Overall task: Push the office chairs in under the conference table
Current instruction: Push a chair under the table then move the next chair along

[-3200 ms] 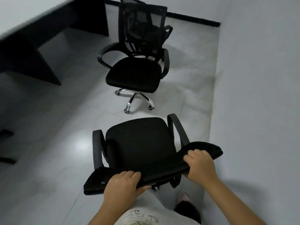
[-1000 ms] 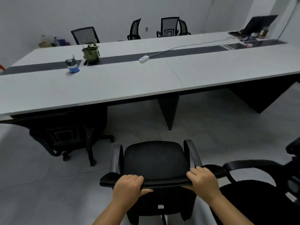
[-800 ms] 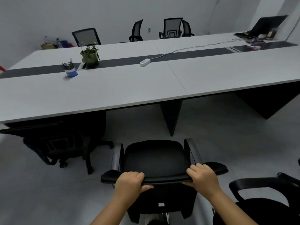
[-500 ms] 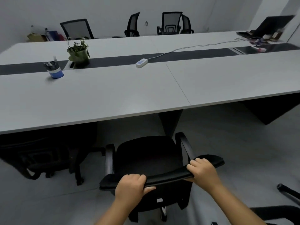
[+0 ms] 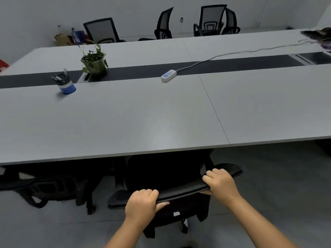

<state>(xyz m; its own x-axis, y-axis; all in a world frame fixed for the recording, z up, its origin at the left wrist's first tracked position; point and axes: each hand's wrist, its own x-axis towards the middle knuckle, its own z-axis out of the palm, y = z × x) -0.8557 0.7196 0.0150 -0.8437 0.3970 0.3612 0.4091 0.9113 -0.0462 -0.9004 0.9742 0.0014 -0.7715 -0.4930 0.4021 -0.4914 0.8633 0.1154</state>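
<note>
Both hands, the left hand [image 5: 143,203] and the right hand [image 5: 221,183], hold tight the top of the backrest of the black office chair [image 5: 175,192]. Its seat is already under the near edge of the conference table [image 5: 125,122]. Another chair [image 5: 44,188] is under the same edge, to the left.

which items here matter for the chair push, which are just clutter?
Job: left hand and right hand gripping the office chair backrest; conference table; neighbouring chair already under it.

Clutter: potted plant, pen cup, power strip, far chairs.
</note>
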